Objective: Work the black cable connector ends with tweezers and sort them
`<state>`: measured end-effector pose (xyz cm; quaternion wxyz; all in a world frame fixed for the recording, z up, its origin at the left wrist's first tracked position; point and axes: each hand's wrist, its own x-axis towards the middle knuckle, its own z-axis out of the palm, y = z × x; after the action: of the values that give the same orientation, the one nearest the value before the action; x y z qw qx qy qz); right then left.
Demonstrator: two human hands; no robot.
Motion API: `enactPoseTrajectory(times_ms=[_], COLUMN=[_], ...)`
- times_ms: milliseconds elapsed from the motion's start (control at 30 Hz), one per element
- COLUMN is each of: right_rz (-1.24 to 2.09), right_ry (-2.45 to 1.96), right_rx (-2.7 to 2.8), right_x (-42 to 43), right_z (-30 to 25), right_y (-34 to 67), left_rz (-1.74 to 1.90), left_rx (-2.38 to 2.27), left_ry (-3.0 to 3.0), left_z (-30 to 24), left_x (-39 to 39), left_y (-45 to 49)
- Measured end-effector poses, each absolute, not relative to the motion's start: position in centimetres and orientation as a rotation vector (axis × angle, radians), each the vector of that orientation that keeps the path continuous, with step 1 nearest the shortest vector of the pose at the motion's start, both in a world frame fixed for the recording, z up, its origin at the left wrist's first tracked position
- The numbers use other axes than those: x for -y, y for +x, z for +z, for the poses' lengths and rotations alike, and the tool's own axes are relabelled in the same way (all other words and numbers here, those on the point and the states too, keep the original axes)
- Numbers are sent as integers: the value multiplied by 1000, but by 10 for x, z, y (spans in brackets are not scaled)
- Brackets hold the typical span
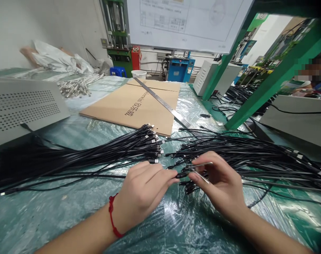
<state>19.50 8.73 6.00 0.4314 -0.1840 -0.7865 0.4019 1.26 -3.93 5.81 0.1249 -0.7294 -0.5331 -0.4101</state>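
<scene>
My left hand (143, 190), with a red string on its wrist, pinches the end of a black cable (182, 174) between thumb and fingers. My right hand (218, 183) is closed on metal tweezers (203, 173), whose tips meet that cable end. A few more cable ends lie under my right fingers. To the left lies a bundle of black cables (102, 151) with plug ends pointing right. A second spread of black cables (255, 155) runs off to the right.
A flat cardboard sheet (134, 104) with a long steel ruler (163, 102) lies behind the cables. A grey perforated metal box (20, 109) stands at left, a green frame post (268, 81) at right. Clear plastic film (176, 218) covers the green table. Another person sits far right.
</scene>
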Motion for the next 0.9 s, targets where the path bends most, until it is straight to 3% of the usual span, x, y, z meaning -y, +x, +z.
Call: enactPoseTrajectory(times_ms=[133,900], right_rz=[686,642], right_ry=[-169,-177], right_rx=[2076,2241], right_x=[-84,-79], right_z=[63,64], right_y=[203,196], left_rz=[-1176,-1089], left_rx=[1565,1633], left_ry=[-2135,-2189], left_z=[59,55], left_x=[38,36], left_y=[14,17])
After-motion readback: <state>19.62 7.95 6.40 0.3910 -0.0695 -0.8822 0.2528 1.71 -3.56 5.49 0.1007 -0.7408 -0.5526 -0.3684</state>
